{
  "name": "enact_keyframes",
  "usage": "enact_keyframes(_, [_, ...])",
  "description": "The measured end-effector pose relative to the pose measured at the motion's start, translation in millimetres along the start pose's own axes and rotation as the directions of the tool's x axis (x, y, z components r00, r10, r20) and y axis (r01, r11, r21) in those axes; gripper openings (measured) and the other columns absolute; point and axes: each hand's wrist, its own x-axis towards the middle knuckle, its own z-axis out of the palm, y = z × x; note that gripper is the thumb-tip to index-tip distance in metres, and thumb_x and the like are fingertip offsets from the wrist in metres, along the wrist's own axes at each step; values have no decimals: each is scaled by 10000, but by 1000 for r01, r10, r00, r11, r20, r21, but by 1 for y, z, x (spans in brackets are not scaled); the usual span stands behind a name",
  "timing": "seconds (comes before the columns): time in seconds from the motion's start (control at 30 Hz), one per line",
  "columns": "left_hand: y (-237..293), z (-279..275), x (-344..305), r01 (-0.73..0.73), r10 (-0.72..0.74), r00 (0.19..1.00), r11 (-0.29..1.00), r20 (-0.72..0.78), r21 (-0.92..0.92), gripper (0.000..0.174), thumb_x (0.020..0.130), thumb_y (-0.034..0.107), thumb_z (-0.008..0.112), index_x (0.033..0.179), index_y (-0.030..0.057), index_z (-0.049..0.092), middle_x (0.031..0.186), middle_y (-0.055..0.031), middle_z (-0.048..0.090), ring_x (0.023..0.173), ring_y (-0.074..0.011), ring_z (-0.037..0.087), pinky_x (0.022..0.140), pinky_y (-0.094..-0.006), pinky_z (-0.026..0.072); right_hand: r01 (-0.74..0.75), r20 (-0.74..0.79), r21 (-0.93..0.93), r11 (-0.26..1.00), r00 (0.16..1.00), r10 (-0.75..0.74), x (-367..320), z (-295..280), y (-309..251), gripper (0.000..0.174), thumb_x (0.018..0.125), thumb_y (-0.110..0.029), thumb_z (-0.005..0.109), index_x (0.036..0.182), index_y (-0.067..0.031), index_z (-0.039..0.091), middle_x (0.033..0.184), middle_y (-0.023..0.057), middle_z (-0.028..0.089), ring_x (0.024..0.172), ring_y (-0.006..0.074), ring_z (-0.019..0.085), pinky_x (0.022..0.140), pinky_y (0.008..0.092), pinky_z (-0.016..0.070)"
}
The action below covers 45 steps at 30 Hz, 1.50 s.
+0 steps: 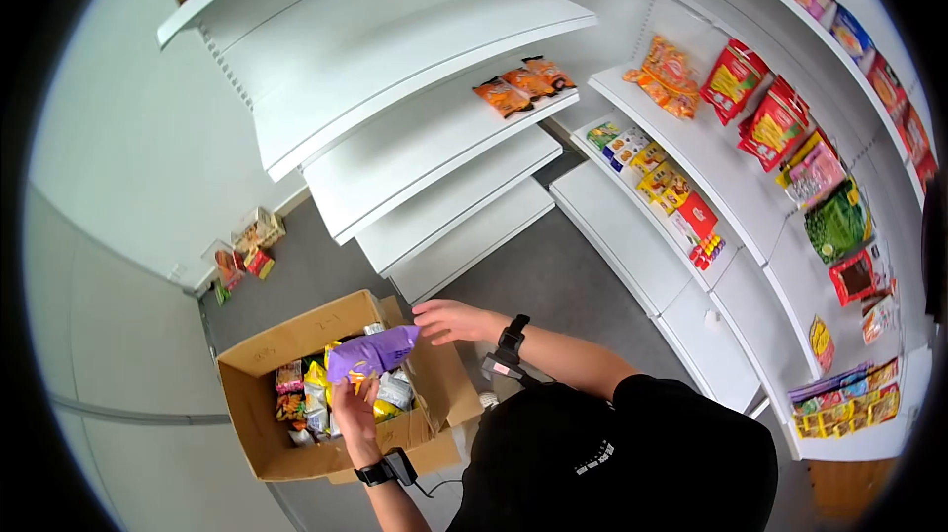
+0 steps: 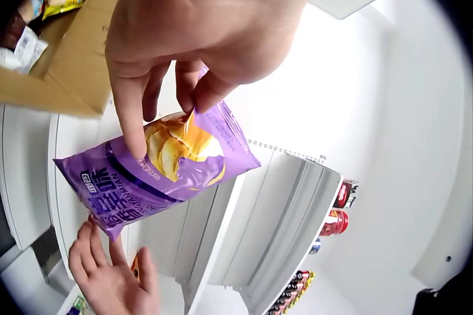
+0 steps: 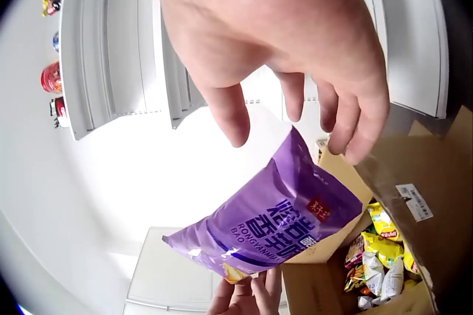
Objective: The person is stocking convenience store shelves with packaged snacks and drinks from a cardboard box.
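A purple snack bag (image 1: 373, 352) is held above an open cardboard box (image 1: 247, 423). My left hand (image 1: 354, 416) pinches it near one end; in the left wrist view the thumb and fingers grip the film beside the picture on the front. My right hand (image 1: 456, 322) is at the bag's other end with its fingers spread. In the right wrist view that hand (image 3: 281, 27) hovers over the bag's upper corner, thumb and fingers apart and nothing between them. Several yellow, silver and red snack packets (image 3: 383, 248) lie inside the box.
White shelves (image 1: 415, 117) rise ahead, with orange snack bags (image 1: 523, 85) on one level. Shelving on the right carries red bags (image 1: 775, 122), yellow packets (image 1: 664, 187) and other goods. Several packages (image 1: 259, 229) stand on the floor by the left wall.
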Motion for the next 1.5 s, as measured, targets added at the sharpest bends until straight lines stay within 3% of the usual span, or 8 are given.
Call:
enact_keyframes(0.1, [-15,35,5,140,-143,983,990,116,29,173,857,197,577,980,75,572,1020,-61,625,1007,-306,590,850,-419,512,45,-15,-5,999,999,-45,-40,-15,-9,636,824,-270,651,1351,-79,351,1234,71,475,1120,190,475,926,363,418])
enact_keyframes(0.2, [-34,70,16,225,-239,951,970,195,91,154,850,185,577,969,87,577,970,-51,630,952,-314,611,829,-426,523,106,-8,39,994,994,-106,-72,-38,-15,660,834,-237,638,1381,-67,311,1282,83,452,1153,190,468,967,387,392])
enact_keyframes(0.33, [-63,128,33,332,-374,893,923,250,195,162,862,166,548,999,82,566,971,-67,629,883,-287,640,759,-383,559,195,-39,50,979,980,-194,-112,-77,-20,617,839,-212,627,1357,-29,347,1253,95,487,1131,193,497,958,359,416])
enact_keyframes(0.57, [-139,229,75,440,-558,787,806,262,395,215,862,199,556,1029,66,530,1037,-105,597,931,-277,623,770,-345,548,313,-173,-31,949,934,-313,-198,-156,-35,569,820,-172,643,1309,3,410,1204,97,510,1094,170,511,937,299,434])
enact_keyframes(0.83, [-211,331,93,513,-638,714,757,289,405,238,868,160,548,1050,8,536,1036,-147,599,956,-333,609,744,-328,561,350,-278,-93,932,890,-362,-260,-244,-61,575,803,-149,675,1287,12,411,1180,111,513,1063,188,533,910,311,463])
enact_keyframes(1.0, [-237,369,106,542,-657,690,747,303,386,225,881,149,519,1054,8,538,1045,-144,608,975,-316,601,774,-320,544,443,-362,-6,897,835,-415,-276,-282,-72,618,786,-202,693,1300,-16,402,1178,99,524,1060,186,542,905,328,455])
enact_keyframes(1.23, [-273,405,146,627,-725,610,688,319,365,226,880,126,510,1054,-17,529,1077,-174,598,1024,-345,579,821,-312,526,441,-407,-23,897,815,-411,-279,-311,-90,605,748,-246,726,1257,-78,445,1148,58,541,1024,166,536,864,333,448])
enact_keyframes(1.5, [-306,484,211,709,-782,464,609,416,354,292,872,90,512,1109,-80,497,1107,-212,578,1103,-369,529,892,-316,497,481,-588,-37,876,698,-408,-253,-368,-131,494,801,-163,678,1236,-107,449,1090,31,519,1009,167,522,846,353,483])
